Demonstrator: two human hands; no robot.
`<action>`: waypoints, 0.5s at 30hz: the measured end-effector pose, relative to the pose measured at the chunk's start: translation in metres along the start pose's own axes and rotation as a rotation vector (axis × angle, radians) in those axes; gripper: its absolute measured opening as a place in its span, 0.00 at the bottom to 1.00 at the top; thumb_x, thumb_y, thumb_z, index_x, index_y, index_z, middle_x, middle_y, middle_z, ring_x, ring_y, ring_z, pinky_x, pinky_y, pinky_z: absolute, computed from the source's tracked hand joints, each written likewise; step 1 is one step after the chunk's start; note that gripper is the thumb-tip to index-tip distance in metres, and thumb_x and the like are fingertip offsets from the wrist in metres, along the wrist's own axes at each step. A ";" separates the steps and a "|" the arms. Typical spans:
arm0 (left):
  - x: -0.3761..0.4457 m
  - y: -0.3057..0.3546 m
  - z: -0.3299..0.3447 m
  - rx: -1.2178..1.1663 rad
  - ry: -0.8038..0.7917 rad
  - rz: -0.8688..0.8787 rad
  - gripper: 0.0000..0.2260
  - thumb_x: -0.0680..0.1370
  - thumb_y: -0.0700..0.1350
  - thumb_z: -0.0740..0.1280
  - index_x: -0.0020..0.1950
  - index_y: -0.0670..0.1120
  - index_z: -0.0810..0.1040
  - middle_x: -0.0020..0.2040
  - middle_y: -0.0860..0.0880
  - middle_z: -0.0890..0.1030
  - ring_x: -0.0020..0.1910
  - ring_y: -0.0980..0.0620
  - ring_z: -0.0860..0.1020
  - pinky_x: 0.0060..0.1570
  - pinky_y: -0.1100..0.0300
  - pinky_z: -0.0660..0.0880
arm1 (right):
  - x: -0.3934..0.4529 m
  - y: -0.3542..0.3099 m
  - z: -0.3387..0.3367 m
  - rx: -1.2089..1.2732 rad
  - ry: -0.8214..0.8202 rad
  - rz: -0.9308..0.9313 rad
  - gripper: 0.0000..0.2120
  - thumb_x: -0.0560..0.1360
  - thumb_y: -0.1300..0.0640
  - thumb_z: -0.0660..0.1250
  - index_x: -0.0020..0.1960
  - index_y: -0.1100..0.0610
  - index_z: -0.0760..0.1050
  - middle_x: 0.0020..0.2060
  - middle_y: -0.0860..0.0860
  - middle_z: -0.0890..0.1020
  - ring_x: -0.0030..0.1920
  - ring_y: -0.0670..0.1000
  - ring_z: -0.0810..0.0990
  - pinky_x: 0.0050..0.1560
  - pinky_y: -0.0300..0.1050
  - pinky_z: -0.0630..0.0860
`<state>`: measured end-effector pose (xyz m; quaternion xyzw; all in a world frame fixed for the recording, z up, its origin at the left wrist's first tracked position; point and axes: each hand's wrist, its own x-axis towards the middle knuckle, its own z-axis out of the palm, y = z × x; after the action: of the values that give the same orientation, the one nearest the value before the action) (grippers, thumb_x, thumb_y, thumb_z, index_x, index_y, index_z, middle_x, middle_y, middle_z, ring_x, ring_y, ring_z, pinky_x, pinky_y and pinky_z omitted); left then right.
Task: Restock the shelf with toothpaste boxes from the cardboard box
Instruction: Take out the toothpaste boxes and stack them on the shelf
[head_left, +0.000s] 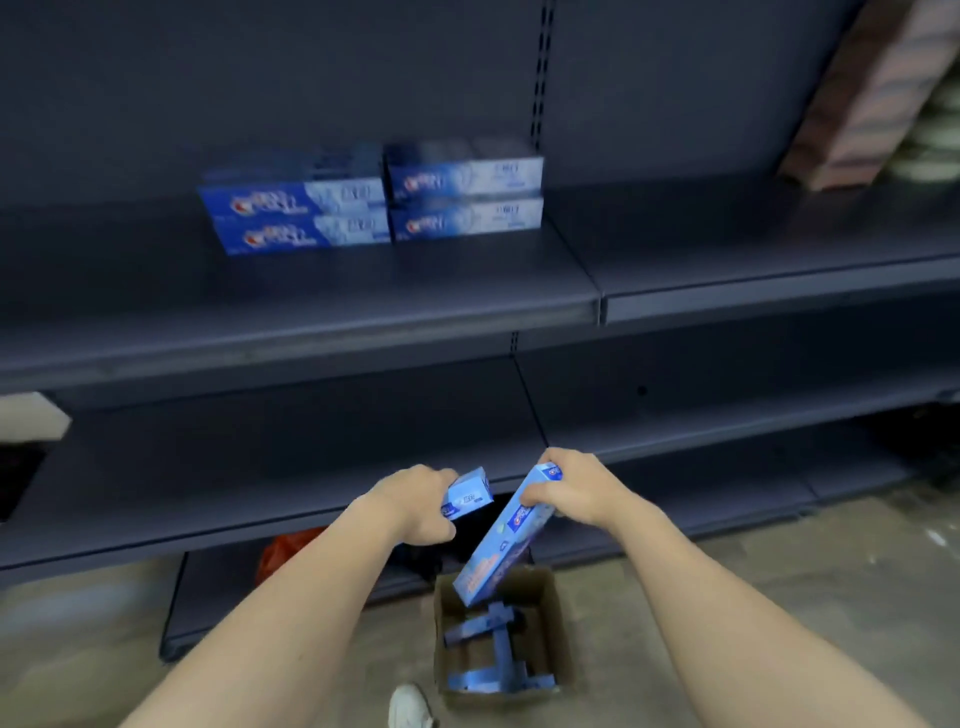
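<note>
Shelf (291, 312) sits up and away from both hands, dark steel, four boxes already stacked on it two-by-two (374, 200); plenty of bare deck either side of them. Carton (550, 587) is on the floor directly below the hands, flaps open, several more toothpaste boxes lying loose and crossed inside (493, 649). Right box (501, 535): long thin card sleeve, hangs steeply down from the right hand (576, 488) with its low end over the carton mouth. Left box (467, 493): same kind, seen nearly end-on, mostly hidden behind the left hand (421, 501). Handling judgement: light, stiff along the length, but thin card will dent if squeezed on the broad faces; glossy print probably a bit slick. Best hold is across the narrow edges near one end or mid-length, firm not crushing. Grip now: right fingers curled over the top end, thumb side hidden, clamped on that box. Left fingers wrapped round the near end of its box, clamped too. Hands near each other, boxes apart, not touching.
</note>
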<state>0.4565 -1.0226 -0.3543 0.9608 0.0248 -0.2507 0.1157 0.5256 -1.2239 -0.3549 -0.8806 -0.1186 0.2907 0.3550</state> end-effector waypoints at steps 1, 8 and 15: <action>-0.006 0.000 -0.013 0.016 0.010 -0.009 0.20 0.71 0.47 0.66 0.62 0.47 0.70 0.47 0.49 0.73 0.44 0.47 0.74 0.42 0.57 0.71 | -0.001 -0.012 -0.011 -0.014 0.008 -0.017 0.10 0.65 0.53 0.72 0.37 0.55 0.73 0.38 0.52 0.80 0.36 0.51 0.77 0.42 0.49 0.77; -0.036 -0.001 -0.110 0.088 0.104 -0.029 0.22 0.72 0.47 0.66 0.63 0.46 0.63 0.51 0.45 0.74 0.45 0.45 0.74 0.44 0.55 0.71 | -0.010 -0.085 -0.086 -0.076 0.064 -0.131 0.09 0.69 0.56 0.70 0.46 0.60 0.75 0.40 0.53 0.81 0.34 0.48 0.78 0.33 0.39 0.77; -0.042 -0.007 -0.210 0.014 0.156 -0.083 0.23 0.75 0.48 0.66 0.68 0.47 0.64 0.66 0.44 0.71 0.62 0.44 0.73 0.61 0.49 0.71 | 0.000 -0.133 -0.134 0.031 0.064 -0.200 0.07 0.72 0.54 0.68 0.42 0.58 0.75 0.38 0.53 0.83 0.39 0.49 0.82 0.35 0.41 0.76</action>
<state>0.5190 -0.9660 -0.1571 0.9763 0.0718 -0.1799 0.0964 0.6052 -1.2025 -0.1852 -0.8676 -0.1898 0.2274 0.3994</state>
